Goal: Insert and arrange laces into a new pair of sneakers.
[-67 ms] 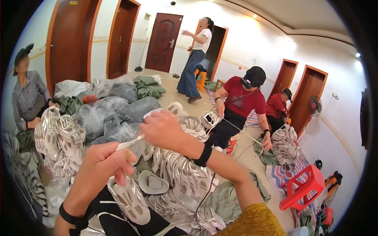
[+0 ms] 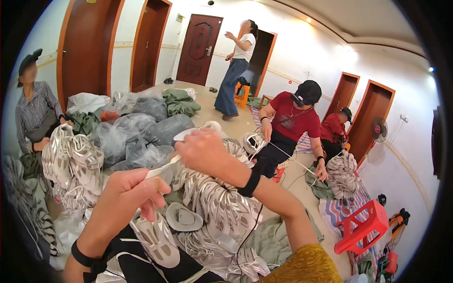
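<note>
A short flat white lace is stretched between my hands at the middle of the view. My left hand pinches its lower left end between thumb and forefinger, the other fingers curled. Closed around the other end, my right hand is held higher and farther right. Below them a white and beige shoe upper lies on my dark-clad lap, with loose laces beside it. A grey oval shoe piece rests near it, against a large heap of similar shoe uppers.
Filled plastic bags are piled ahead to the left. A person in red stretches a white lace; another sits at left beside stacked uppers. Farther back a person in white stands. A red stool lies tipped at right, near a thin cable.
Both hands have shifted slightly right with the lace still held between them. The view has tilted a little.
</note>
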A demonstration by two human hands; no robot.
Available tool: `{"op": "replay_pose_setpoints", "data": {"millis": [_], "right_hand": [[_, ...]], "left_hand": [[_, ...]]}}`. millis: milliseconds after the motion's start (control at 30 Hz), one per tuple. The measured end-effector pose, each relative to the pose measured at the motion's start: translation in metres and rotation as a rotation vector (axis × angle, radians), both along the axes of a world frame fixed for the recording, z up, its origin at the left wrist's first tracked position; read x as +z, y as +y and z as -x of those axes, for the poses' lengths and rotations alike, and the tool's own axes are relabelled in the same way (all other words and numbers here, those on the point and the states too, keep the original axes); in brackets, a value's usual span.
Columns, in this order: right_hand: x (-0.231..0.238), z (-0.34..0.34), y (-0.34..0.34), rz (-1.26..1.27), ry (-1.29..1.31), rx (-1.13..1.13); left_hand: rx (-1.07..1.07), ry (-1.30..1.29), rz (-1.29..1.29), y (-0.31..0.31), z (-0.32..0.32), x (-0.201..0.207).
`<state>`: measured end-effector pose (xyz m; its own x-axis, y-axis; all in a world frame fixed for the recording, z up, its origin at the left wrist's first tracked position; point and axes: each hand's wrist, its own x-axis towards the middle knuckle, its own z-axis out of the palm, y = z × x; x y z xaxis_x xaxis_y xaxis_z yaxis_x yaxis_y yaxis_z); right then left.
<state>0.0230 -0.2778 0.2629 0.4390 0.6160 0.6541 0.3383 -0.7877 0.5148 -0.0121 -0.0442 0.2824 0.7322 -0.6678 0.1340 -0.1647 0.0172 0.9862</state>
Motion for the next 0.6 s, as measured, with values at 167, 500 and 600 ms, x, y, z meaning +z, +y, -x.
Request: {"op": "replay_pose_setpoints", "data": {"millis": [167,500,600], "right_hand": [[-0.002,-0.004,-0.039,-0.373,0.526,0.047],[0.002,0.007,-0.066,-1.284,1.143,0.88],[0.022,0.015,-0.081,-1.246,1.016,0.75]], "left_hand": [[-0.058,-0.023,-0.037,-0.01,0.001,0.0],[0.059,-0.23,-0.028,-0.027,-0.013,-0.028],[0.303,-0.403,0.061,-0.009,-0.034,-0.054]]}}
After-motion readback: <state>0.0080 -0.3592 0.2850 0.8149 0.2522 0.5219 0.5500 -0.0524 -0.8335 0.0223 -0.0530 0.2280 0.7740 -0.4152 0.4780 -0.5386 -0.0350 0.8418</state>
